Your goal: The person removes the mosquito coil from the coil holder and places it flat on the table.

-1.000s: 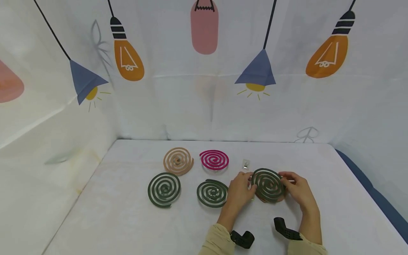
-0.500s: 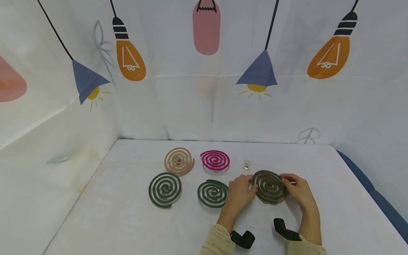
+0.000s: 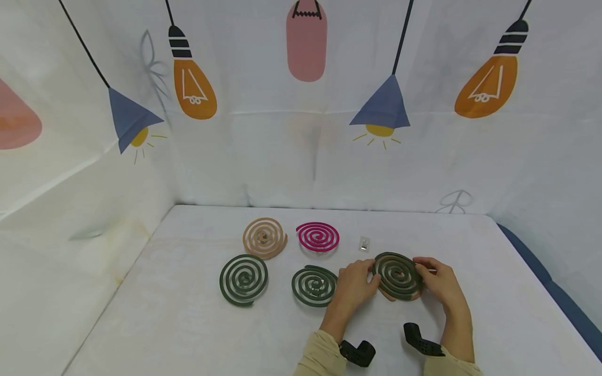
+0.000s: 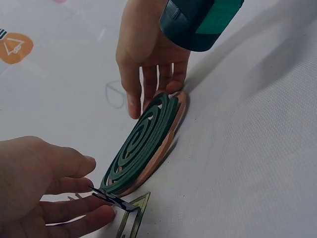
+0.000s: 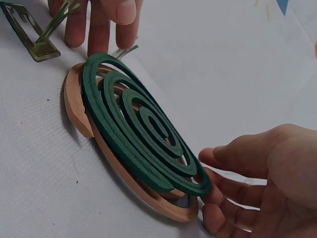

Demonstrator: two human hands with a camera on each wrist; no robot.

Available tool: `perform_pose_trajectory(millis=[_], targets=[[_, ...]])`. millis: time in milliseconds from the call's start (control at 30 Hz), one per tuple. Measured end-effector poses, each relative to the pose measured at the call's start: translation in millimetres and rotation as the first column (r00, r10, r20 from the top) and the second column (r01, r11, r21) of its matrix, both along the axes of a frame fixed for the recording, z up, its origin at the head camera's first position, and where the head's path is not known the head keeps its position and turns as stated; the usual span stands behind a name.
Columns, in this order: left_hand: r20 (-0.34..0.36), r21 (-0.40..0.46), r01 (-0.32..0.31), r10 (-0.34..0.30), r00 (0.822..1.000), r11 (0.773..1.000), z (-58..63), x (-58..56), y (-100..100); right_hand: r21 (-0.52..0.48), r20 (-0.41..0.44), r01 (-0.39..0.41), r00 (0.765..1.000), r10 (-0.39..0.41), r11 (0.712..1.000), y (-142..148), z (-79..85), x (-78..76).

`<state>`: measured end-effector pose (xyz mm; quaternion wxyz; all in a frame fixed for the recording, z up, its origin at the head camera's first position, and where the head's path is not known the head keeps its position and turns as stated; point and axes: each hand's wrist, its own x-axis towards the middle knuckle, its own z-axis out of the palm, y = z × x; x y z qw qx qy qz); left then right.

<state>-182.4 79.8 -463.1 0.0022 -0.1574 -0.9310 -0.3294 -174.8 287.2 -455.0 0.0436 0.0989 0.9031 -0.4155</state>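
A dark green mosquito coil (image 5: 143, 119) lies on top of a tan mosquito coil (image 5: 77, 96), their edges slightly out of line. My right hand (image 3: 440, 279) is at the right edge of this pair; its fingers touch the rim, and the thumb stands apart from it in the right wrist view. My left hand (image 3: 355, 284) is at the opposite edge, with fingers loosely bent by the rim and the thumb off the coil. A metal coil stand (image 4: 141, 203) lies beside the left fingertips, partly hidden. In the head view, the left hand overlaps another green coil (image 3: 310, 286).
Farther left on the white table (image 3: 164, 324) are a tan coil (image 3: 264, 237), a pink coil (image 3: 317, 236) and a green coil (image 3: 243, 280). A small metal stand (image 3: 364, 244) lies behind the hands. White printed cloth (image 3: 282, 156) hangs along the back.
The upper green coil has sunk slightly onto the tan one and lies flatter. Both hands stay at its edges with little movement. The head view has shifted a little.
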Motion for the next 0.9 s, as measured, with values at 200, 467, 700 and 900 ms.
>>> perform_pose_trajectory(millis=[200, 467, 700, 900], targets=[[0.022, 0.019, 0.021, -0.021, 1.0, 1.0, 1.0, 0.2, -1.0, -0.004, 0.015, -0.004, 1.0, 0.004, 1.0, -1.5, 0.4, 0.5], [0.041, 0.045, 0.041, -0.042, 0.998, 0.998, 0.8, 0.2, -3.9, -0.025, 0.027, -0.018, 0.999, 0.019, 1.0, -1.6, 2.1, 0.9], [0.059, 0.058, 0.06, -0.063, 0.996, 0.997, 6.1, 1.0, -8.5, -0.029, 0.027, -0.023, 0.999, 0.024, 0.999, -0.1, 3.8, 1.0], [0.093, 0.108, 0.068, -0.078, 0.993, 0.992, 17.0, -0.5, -22.6, -0.02, 0.017, -0.009, 1.0, 0.01, 1.0, -1.0, 2.9, -0.6]])
